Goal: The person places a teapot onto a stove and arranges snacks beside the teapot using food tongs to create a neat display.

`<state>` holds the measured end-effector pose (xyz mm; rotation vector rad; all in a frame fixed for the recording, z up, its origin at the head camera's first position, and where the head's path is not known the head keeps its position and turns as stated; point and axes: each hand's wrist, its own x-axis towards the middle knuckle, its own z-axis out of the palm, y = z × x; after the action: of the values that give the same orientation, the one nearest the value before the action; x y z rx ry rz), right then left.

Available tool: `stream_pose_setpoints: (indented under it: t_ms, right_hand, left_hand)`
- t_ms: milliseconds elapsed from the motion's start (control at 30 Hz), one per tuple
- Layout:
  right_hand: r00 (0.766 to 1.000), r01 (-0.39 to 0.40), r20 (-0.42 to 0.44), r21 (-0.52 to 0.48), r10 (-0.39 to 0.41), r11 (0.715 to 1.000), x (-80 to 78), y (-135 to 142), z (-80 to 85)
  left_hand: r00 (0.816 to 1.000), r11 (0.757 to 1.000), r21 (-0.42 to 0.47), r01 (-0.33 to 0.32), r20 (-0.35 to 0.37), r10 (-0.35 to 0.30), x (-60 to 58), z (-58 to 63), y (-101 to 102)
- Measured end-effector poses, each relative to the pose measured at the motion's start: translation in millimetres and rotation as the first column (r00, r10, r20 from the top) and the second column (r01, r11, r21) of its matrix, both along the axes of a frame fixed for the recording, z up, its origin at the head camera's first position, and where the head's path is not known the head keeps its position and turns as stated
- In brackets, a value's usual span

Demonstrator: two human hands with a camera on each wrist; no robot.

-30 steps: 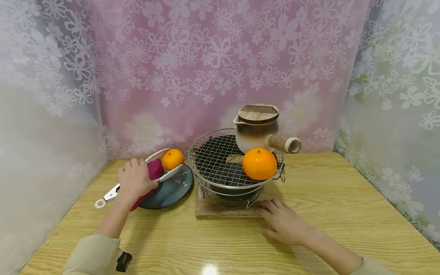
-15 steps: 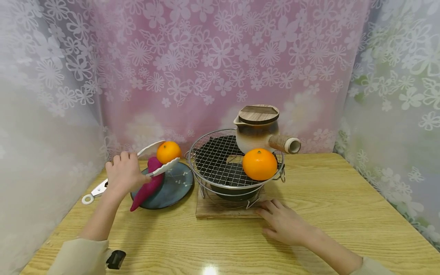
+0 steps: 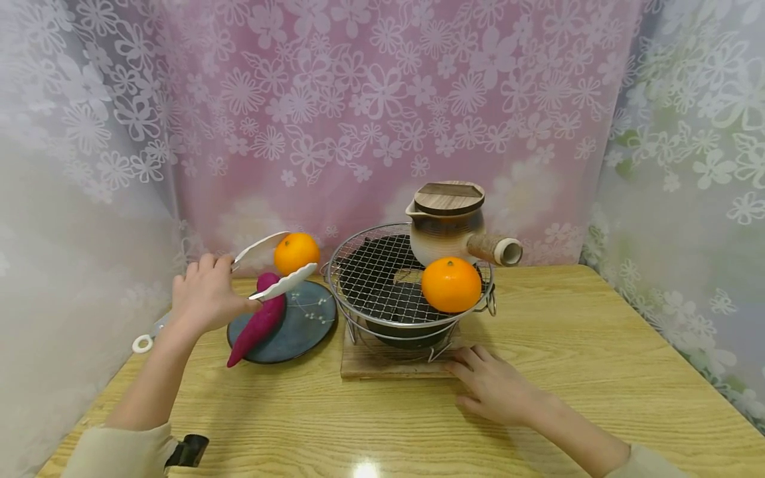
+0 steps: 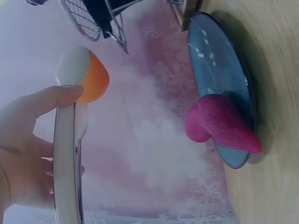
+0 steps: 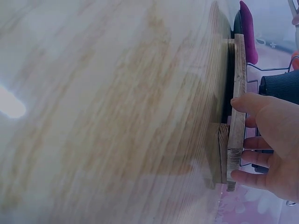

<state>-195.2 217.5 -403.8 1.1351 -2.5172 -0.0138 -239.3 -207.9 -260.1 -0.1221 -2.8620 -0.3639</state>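
Observation:
My left hand (image 3: 206, 292) grips a pair of white-tipped kitchen tongs (image 3: 284, 283), whose jaws clasp an orange (image 3: 297, 255). The fruit is lifted above the back of a dark blue plate (image 3: 301, 337); the left wrist view shows the orange (image 4: 97, 79) partly behind one tong tip. On the plate lies a purple sweet potato (image 3: 260, 325), its narrow end over the near rim. My right hand (image 3: 496, 388) rests its fingertips against the front edge of a wooden board (image 3: 394, 370), near its right end; the right wrist view shows fingers (image 5: 257, 158) spread along that edge.
A round wire grill (image 3: 382, 279) over a black bowl-shaped stove (image 3: 406, 337) stands on the board. It bears a second orange (image 3: 451, 285) and a clay teapot (image 3: 445, 232) with a wooden lid and a side handle pointing right. Flowered curtains (image 3: 370, 119) hang behind the table.
The left hand has moved left and up with the tongs, raising the orange off the plate area and uncovering the sweet potato. The right hand stays in place.

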Motion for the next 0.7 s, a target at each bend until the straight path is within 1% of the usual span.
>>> stream_pose_setpoints:
  t_ms: [200, 500, 600, 700]
  right_hand:
    - [1.000, -0.005, 0.000, 0.009, 0.005, 1.000, -0.5, -0.6, 1.6]
    - [1.000, -0.020, -0.019, -0.005, 0.020, 1.000, 0.3, -1.3, 0.5]
    - [1.000, -0.013, -0.015, 0.000, 0.013, 1.000, 0.5, -1.6, 1.2]
    - [1.000, 0.011, 0.005, 0.014, -0.011, 1.000, 1.3, -1.3, 2.0]
  left_hand:
    - [0.999, 0.999, 0.000, 0.038, -0.026, -0.038, 10.3, 8.4, 5.3]
    - [0.991, 0.994, -0.016, 0.108, -0.076, -0.109, 26.4, 22.2, 20.5]
    - [0.988, 0.992, -0.017, 0.126, -0.086, -0.127, 31.5, 26.5, 26.4]
    - [0.985, 0.989, -0.020, 0.145, -0.093, -0.147, 36.3, 29.9, 32.2]
